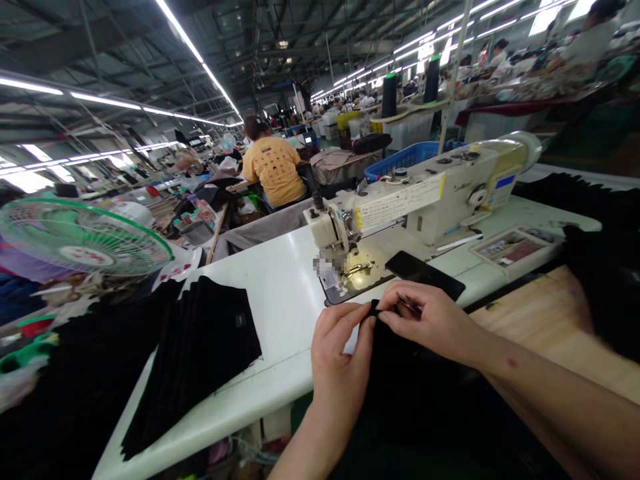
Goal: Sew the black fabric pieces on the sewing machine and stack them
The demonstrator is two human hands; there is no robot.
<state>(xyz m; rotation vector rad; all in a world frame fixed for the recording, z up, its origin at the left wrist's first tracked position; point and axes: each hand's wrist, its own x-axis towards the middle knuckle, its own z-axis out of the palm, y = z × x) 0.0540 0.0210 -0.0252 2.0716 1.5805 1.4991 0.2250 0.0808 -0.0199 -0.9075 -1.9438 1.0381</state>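
Just in front of the sewing machine (430, 207), both hands pinch the edge of a piece of black cloth (395, 380). My left hand (340, 350) grips it between thumb and fingertips. Close beside it, my right hand (433, 323) is closed on the same edge. A thin dark object shows in the curled fingers of the right hand, too small to name. The cloth hangs down toward my lap, its lower part lost in dark. Behind the right hand a flat black phone-like slab (425, 273) lies by the needle plate (360, 277).
Stacked black cloth pieces (200, 347), the top one bearing a small label, lie on the left of the white table (285, 280). A green-rimmed fan (85, 240) stands beyond. Ahead sit a blue basket (415, 160) and a person in a yellow shirt (275, 167). More black cloth is at right.
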